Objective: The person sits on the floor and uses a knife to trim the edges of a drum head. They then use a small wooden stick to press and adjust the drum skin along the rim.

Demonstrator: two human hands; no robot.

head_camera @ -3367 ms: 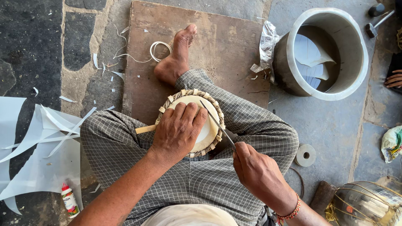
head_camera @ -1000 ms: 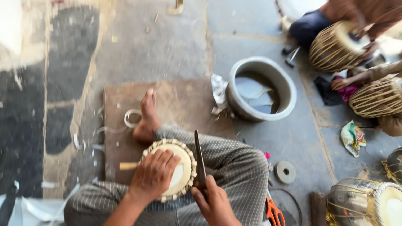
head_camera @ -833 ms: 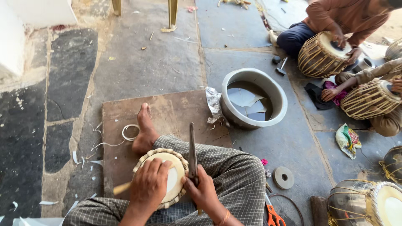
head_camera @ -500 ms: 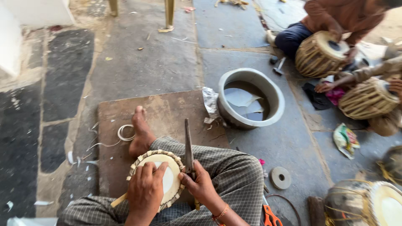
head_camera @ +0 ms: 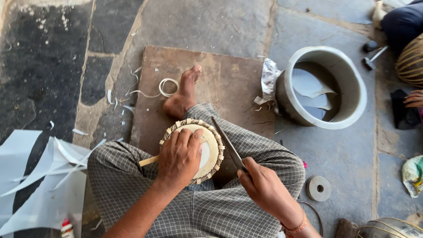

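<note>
The round pale drumhead with a woven strap rim [head_camera: 207,152] rests on the person's lap, above the checked trousers [head_camera: 229,207]. The left hand [head_camera: 179,158] lies flat on it, fingers spread. The right hand [head_camera: 263,189] is closed around a long dark blade [head_camera: 227,144] — its tip meets the rim's right edge. A brown board [head_camera: 229,83] lies beyond; a grey metal basin [head_camera: 324,88] stands far right.

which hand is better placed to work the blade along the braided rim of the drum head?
Right. The right hand already grips the long flat metal blade, whose edge lies beside the round cream drum head with braided rim. The left hand lies flat on its skin.
</note>
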